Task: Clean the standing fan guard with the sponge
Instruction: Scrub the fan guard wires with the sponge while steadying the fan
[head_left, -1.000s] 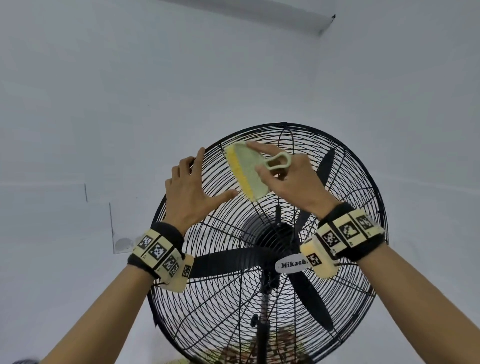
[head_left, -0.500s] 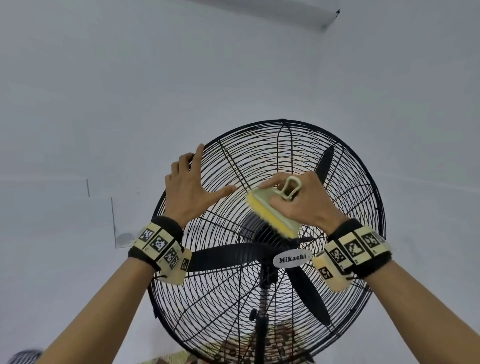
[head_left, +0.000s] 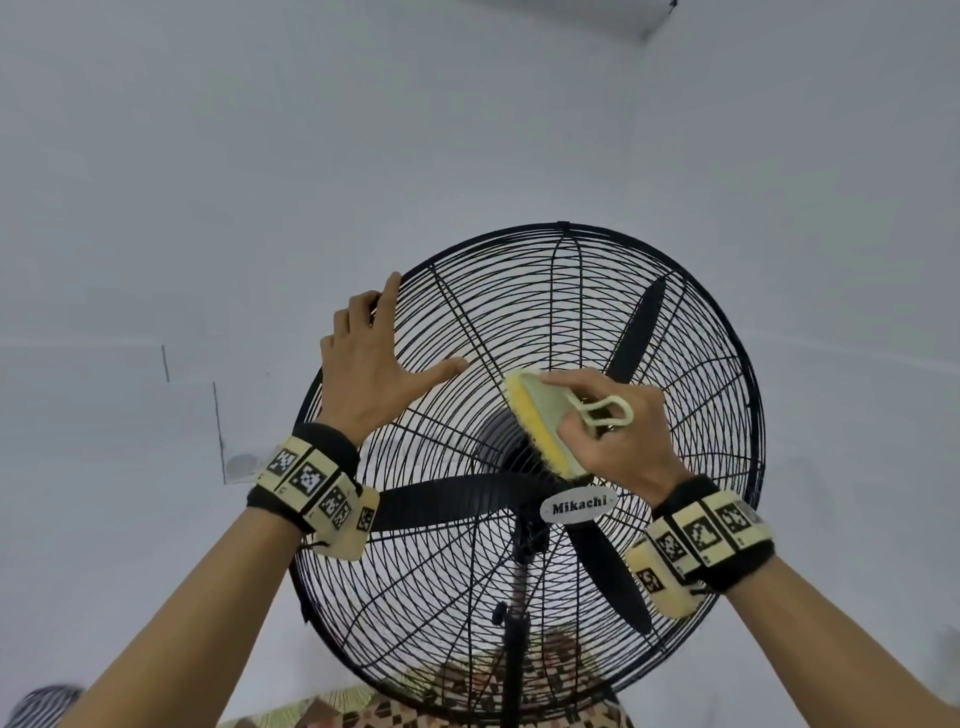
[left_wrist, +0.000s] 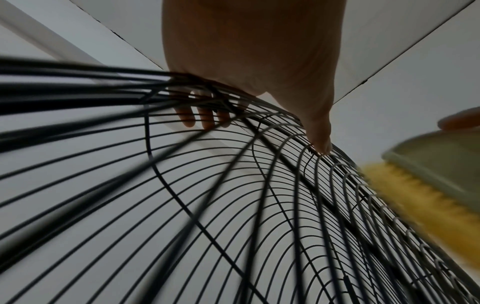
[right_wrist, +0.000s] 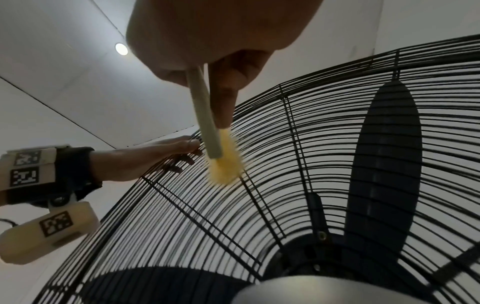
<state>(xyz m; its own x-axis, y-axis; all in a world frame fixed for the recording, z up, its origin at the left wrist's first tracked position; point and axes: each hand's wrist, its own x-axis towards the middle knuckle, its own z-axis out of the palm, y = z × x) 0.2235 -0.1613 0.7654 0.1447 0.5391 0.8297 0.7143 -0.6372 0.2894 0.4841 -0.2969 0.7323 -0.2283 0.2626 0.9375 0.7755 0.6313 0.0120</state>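
We note the wire guard (head_left: 675, 322) of the black standing fan (head_left: 524, 519) as the only enclosure in view; it cages three black blades (head_left: 447, 501) and the dark motor hub, with a silver oval "Mikachi" badge (head_left: 579, 506) fixed at its centre. The guard stands upright on its pole (head_left: 511, 670) before a pale wall. The sponge (head_left: 540, 421) is a yellow pad backed by a pale green plastic plate that carries a looped handle; it lies against the front wires just above and left of the badge, its yellow face turned to the guard. In the right wrist view the pad (right_wrist: 224, 162) appears blurred where it meets the wires. The right hand (head_left: 613, 431) holds the sponge, thumb and fingers curled over the green backing beside the loop. The left hand (head_left: 374, 364) rests on the guard's upper left rim, thumb stretched out across the wires; the left wrist view shows its fingers (left_wrist: 187, 117) hooked over the rim. Both wrists carry tagged bands (head_left: 311, 483). Patterned flooring (head_left: 545, 696) shows below the guard.
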